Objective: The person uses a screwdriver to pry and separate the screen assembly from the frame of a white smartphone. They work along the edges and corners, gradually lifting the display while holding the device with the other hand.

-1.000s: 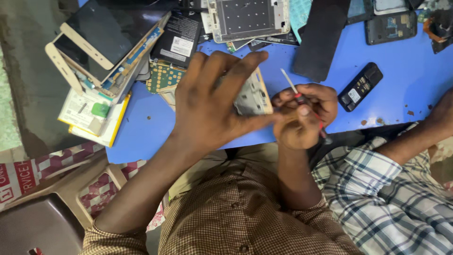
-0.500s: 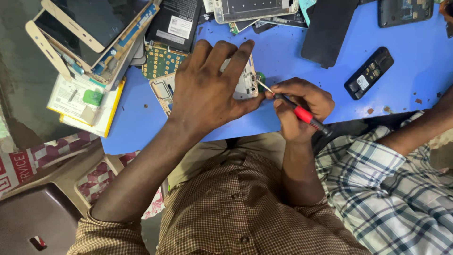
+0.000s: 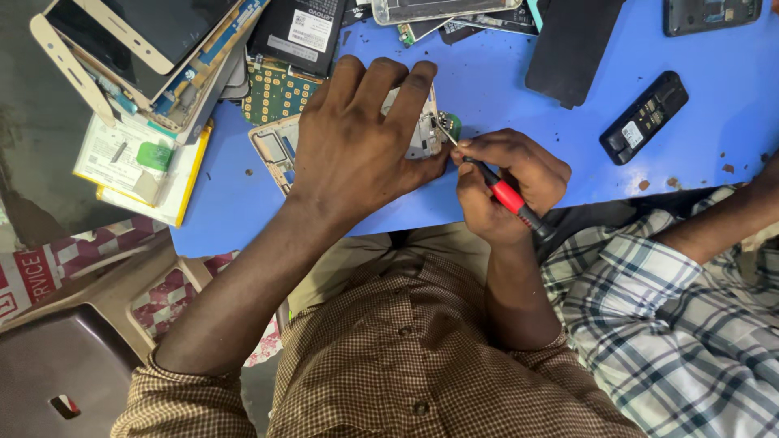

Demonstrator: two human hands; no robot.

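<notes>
My left hand [image 3: 363,143] lies flat over an opened phone body [image 3: 276,150] on the blue table [image 3: 503,89], its fingers spread and pressing it down. My right hand [image 3: 507,186] grips a small red and black screwdriver [image 3: 505,195]. The metal tip touches the phone's right edge near a green part [image 3: 450,126]. Most of the phone is hidden under my left palm.
A stack of phone frames and screens [image 3: 138,49] sits at the far left, with a battery [image 3: 296,28] and a green circuit board [image 3: 272,93] beside it. A small black phone [image 3: 645,118] and a black panel [image 3: 572,45] lie to the right. Another person's checked sleeve [image 3: 673,308] is at right.
The view has shifted closer. My right hand lowered the screwdriver from held upright to its tip on the phone's right edge. My left hand stays pressed on the phone.
</notes>
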